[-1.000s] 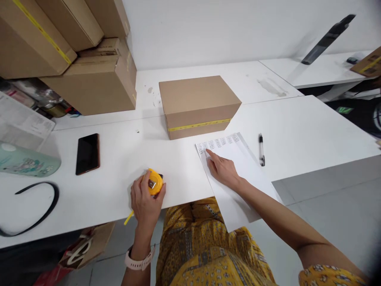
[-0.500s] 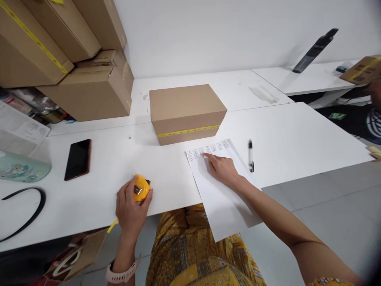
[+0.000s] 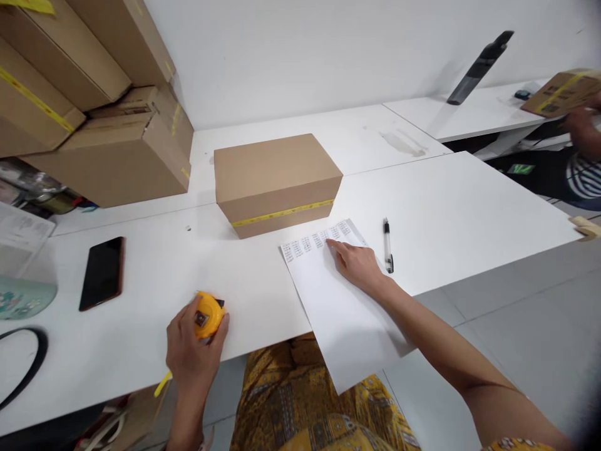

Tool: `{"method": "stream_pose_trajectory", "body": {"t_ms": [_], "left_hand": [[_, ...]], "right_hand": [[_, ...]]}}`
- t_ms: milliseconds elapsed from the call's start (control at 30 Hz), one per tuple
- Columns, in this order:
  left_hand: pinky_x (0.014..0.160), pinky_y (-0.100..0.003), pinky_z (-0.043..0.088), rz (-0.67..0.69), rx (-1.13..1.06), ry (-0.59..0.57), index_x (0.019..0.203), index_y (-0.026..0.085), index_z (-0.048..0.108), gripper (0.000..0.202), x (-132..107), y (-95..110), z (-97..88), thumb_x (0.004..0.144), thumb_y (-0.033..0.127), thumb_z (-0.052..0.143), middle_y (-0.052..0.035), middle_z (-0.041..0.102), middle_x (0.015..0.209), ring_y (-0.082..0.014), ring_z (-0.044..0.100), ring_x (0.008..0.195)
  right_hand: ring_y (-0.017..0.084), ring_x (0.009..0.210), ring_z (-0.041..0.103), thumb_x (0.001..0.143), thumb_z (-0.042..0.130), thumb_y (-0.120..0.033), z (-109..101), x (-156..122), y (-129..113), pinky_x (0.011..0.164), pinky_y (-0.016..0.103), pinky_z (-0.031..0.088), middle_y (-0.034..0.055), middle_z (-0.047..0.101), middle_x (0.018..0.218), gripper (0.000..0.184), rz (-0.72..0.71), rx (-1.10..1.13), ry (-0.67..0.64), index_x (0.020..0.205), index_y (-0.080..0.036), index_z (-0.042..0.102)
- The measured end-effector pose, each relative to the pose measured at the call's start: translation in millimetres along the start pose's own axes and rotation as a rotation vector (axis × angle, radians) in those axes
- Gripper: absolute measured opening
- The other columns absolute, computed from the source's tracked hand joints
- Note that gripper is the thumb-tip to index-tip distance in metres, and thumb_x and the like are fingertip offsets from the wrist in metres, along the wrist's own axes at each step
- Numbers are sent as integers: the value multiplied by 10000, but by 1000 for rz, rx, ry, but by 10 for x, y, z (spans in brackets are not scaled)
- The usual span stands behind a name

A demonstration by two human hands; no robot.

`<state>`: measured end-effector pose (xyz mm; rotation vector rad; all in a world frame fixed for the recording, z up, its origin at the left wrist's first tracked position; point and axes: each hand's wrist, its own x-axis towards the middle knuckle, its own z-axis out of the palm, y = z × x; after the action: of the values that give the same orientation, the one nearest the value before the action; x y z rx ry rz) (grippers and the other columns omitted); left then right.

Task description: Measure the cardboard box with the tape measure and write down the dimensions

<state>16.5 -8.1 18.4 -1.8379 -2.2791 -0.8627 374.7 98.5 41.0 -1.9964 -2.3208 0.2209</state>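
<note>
Yellow tape measure (image 3: 208, 315) is sitting near the front edge of the table (image 3: 469, 207), the left hand (image 3: 190, 351) wrapping its fingers around it. Further right, the right hand (image 3: 361, 266) is lying open on a printed sheet (image 3: 338, 319), gripping nothing, forefinger touching the top rows, with a pen (image 3: 387, 244) lying just beside.
</note>
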Motion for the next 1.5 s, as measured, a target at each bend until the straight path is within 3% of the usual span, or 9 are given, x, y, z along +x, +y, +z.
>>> {"method": "stream_pose_trajectory", "body": {"t_ms": [500,633,733,867,1033,1167,1267,1367,1500], "left_hand": [[985,-499,521,-28,-7,14,1418,235,542,620,18,46,6,868,488,679,-136,653,1299,-361,594,1215],[1040,-506,495,-93,-152,-58,1367,248,577,586,38,99,-118,840,474,697,-122,653,1307,-357,594,1225],[993,-465,536,-165,-494,-221,1322,285,595,508,-30,253,-268,849,455,671,-85,651,1328,-324,634,1186],[891,-421,574,-125,-940,-636,1356,314,539,621,-160,613,-378,787,480,723,-108,657,1296,-324,665,1136],[792,-378,557,-79,-1112,-939,1380,330,453,716,-67,924,-427,762,550,740,-103,681,1200,-284,689,977],[660,-343,527,-79,-1036,-980,1353,278,515,712,408,896,-583,732,553,728,-101,722,1073,-246,677,789],[642,-352,516,-82,-974,-798,1246,249,621,602,1090,809,-749,706,494,730,-81,746,929,-241,662,728],[632,-338,513,-75,-1044,-627,1109,237,701,433,1895,702,-862,752,481,675,-84,746,1041,-236,669,766],[544,-259,491,-139,-1027,-671,1019,187,723,379,2687,536,-792,761,464,724,-96,752,1017,-197,672,743]], "right_hand": [[258,821,702,939,317,-151,-85,47,319,586,325,335,127,775,1054,554,226,1,16,1429,-160,573],[260,804,689,955,315,-195,-222,-83,217,632,345,393,141,768,1052,519,163,161,53,1375,-151,617],[234,860,682,1013,352,-351,-375,-301,-87,727,360,479,132,755,1075,474,-18,584,-15,1346,-168,636],[199,973,655,1013,443,-522,-487,-582,-522,817,347,522,119,714,1163,490,-334,1123,-450,1318,-187,632],[126,724,577,940,576,-595,-498,-698,-653,687,294,497,32,640,829,471,-269,1358,-648,1057,-145,648],[109,639,536,880,661,-599,-792,-480,-468,592,262,472,-21,557,709,419,-271,1366,-620,856,-186,592],[108,632,518,917,658,-515,-1230,-33,-187,574,254,450,-19,547,687,349,-195,1364,-271,789,-201,577],[83,610,479,985,587,-384,-1594,591,120,560,232,402,-27,516,676,296,-35,1453,115,766,-186,569],[77,634,461,1014,506,-317,-1631,1315,330,600,230,386,-34,514,661,273,118,1422,169,773,-190,519]]}}
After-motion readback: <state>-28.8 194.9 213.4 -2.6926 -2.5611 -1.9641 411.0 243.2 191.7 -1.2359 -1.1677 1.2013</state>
